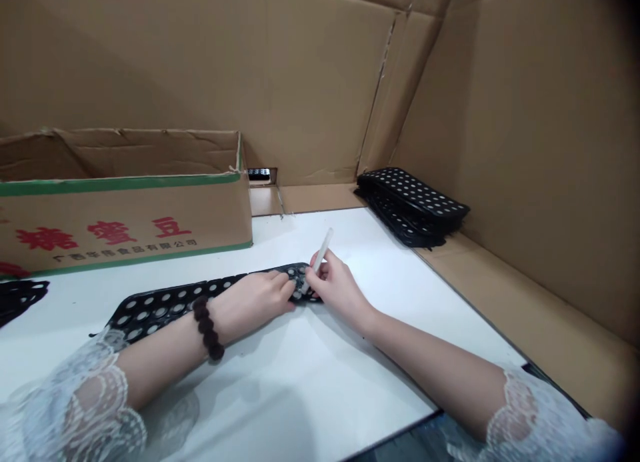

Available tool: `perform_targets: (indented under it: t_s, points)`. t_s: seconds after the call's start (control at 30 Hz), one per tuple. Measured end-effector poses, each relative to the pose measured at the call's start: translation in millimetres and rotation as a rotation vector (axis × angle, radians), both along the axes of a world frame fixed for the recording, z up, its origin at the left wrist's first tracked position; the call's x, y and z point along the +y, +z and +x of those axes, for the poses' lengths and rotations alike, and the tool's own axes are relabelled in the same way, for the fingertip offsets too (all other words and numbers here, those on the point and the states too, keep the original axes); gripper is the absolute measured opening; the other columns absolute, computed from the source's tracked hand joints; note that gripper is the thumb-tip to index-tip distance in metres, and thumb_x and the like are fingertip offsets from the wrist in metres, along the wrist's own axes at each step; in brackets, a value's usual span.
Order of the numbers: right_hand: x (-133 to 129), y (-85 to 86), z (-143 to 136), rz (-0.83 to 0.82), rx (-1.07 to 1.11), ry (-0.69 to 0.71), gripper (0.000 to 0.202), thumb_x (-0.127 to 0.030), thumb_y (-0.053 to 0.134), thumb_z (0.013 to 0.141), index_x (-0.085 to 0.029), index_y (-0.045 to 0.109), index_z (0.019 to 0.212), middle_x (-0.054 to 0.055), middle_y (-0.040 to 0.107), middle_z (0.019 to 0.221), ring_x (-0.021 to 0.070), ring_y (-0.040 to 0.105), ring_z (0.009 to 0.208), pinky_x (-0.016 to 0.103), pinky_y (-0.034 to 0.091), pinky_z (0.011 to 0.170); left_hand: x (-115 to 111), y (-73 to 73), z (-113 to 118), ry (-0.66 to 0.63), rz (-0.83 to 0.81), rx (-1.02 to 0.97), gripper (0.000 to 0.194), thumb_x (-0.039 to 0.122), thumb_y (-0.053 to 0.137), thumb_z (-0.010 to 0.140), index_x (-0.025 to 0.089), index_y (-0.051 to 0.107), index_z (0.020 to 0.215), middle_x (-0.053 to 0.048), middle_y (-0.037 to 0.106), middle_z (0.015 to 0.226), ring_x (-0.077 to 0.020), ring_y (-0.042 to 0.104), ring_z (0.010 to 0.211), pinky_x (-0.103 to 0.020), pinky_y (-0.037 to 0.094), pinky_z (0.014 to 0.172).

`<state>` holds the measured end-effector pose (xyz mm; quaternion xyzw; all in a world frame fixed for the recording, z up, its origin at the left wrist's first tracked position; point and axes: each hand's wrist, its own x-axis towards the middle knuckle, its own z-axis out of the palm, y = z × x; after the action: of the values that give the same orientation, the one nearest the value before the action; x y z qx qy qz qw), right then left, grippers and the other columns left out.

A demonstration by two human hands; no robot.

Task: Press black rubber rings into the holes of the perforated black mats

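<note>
A long black sheet with rows of pale round dots (161, 302) lies flat across the white table. Near its right end, my left hand (257, 297) presses down with bent fingers, holding the sheet against the table. A dark beaded band circles that wrist. My right hand (343, 290) pinches a slim whitish pen-like stick (325, 243), tilted with its upper end to the right. The stick's lower end meets the dots close to my left fingertips; its exact contact is hard to make out.
An open cardboard box (125, 215) with green edges and red lettering stands at the back left. Several black dotted pieces are stacked (413, 202) at the back right. More black material (20, 299) lies at the left edge. Cardboard walls (325, 82) enclose the table (280, 389).
</note>
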<state>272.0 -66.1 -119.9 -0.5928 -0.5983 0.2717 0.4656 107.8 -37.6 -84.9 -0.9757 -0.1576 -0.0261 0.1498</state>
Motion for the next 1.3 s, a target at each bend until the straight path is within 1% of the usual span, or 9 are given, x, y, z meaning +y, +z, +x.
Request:
perform_targets:
  t_s: [0.1,0.17,0.27,0.4,0.53,0.67,0.8,1.07,1.3]
  points:
    - [1,-1.6,-1,0.001,0.006,-0.015,0.011,-0.028,0.045,0.075,-0.02,0.044,0.083,-0.004,0.05,0.061,0.0106,0.052,0.054,0.022,0.044,0.05,-8,-0.3,5,0.166,0.025,-0.03,0.013,0.013,0.04,0.082,0.013,0.051,0.075,-0.006,0.056,0.071,-0.02,0.055,0.065,-0.031,0.044,0.057]
    - [2,-2.0,-1,-0.019,0.026,-0.029,0.011,-0.028,0.044,0.074,-0.021,0.043,0.082,-0.004,0.05,0.061,0.0109,0.052,0.053,0.021,0.044,0.047,-13,-3.2,8,0.241,0.049,-0.064,0.013,0.01,0.039,0.08,0.013,0.05,0.072,-0.006,0.055,0.069,-0.02,0.054,0.063,-0.031,0.043,0.056]
    - [3,-2.0,-3,-0.068,0.072,-0.053,0.014,-0.029,0.044,0.073,-0.02,0.041,0.084,-0.003,0.05,0.061,0.0111,0.052,0.051,0.021,0.043,0.043,-11,-4.5,8,0.18,0.056,-0.062,0.014,0.011,0.038,0.08,0.013,0.05,0.073,-0.007,0.055,0.071,-0.02,0.054,0.065,-0.031,0.044,0.057]
    - [4,-1.7,-5,-0.042,0.071,-0.098,0.021,-0.027,0.046,0.071,-0.02,0.039,0.089,-0.003,0.05,0.066,0.0117,0.053,0.056,0.022,0.044,0.046,-2,1.7,5,0.068,-0.033,0.002,0.013,0.012,0.037,0.083,0.013,0.05,0.08,-0.006,0.056,0.076,-0.0188,0.055,0.067,-0.029,0.044,0.058]
    - [5,-0.8,-7,-0.032,0.034,-0.093,0.018,-0.025,0.045,0.072,-0.021,0.039,0.088,-0.003,0.05,0.066,0.0113,0.052,0.055,0.024,0.044,0.049,-2,3.0,8,0.114,-0.013,-0.031,0.016,0.004,0.037,0.079,0.014,0.049,0.076,-0.006,0.056,0.072,-0.0189,0.055,0.064,-0.03,0.043,0.057]
    - [7,0.1,-8,-0.055,0.011,-0.137,0.016,-0.025,0.045,0.07,-0.021,0.039,0.084,-0.003,0.051,0.065,0.0118,0.052,0.055,0.024,0.043,0.05,-2,-0.4,11,0.14,-0.013,-0.087,0.009,0.008,0.044,0.077,0.015,0.05,0.074,-0.004,0.058,0.071,-0.0196,0.056,0.066,-0.031,0.044,0.059]
    - [9,-1.6,-7,-0.058,-0.022,-0.183,0.016,-0.025,0.047,0.067,-0.02,0.04,0.081,-0.003,0.051,0.066,0.0119,0.051,0.056,0.024,0.041,0.05,1,-2.2,11,0.115,-0.01,-0.106,0.01,0.01,0.043,0.078,0.015,0.05,0.074,-0.004,0.059,0.071,-0.0198,0.057,0.067,-0.032,0.045,0.061]
    - [5,3.3,-7,0.008,-0.111,-0.074,0.013,-0.022,0.042,0.068,-0.021,0.037,0.08,-0.006,0.041,0.056,0.0106,0.039,0.048,0.022,0.032,0.048,-4,-6.8,9,0.209,-0.078,-0.181,0.006,0.017,0.047,0.076,0.015,0.049,0.071,-0.006,0.059,0.069,-0.0211,0.058,0.065,-0.031,0.045,0.057]
    - [1,6.1,-9,0.029,-0.142,-0.037,0.012,-0.02,0.041,0.068,-0.021,0.039,0.08,-0.006,0.044,0.059,0.0105,0.041,0.05,0.022,0.033,0.051,-3,-7.2,11,0.303,-0.109,-0.26,0.01,0.022,0.048,0.077,0.015,0.048,0.071,-0.007,0.06,0.069,-0.0222,0.059,0.065,-0.031,0.044,0.055]
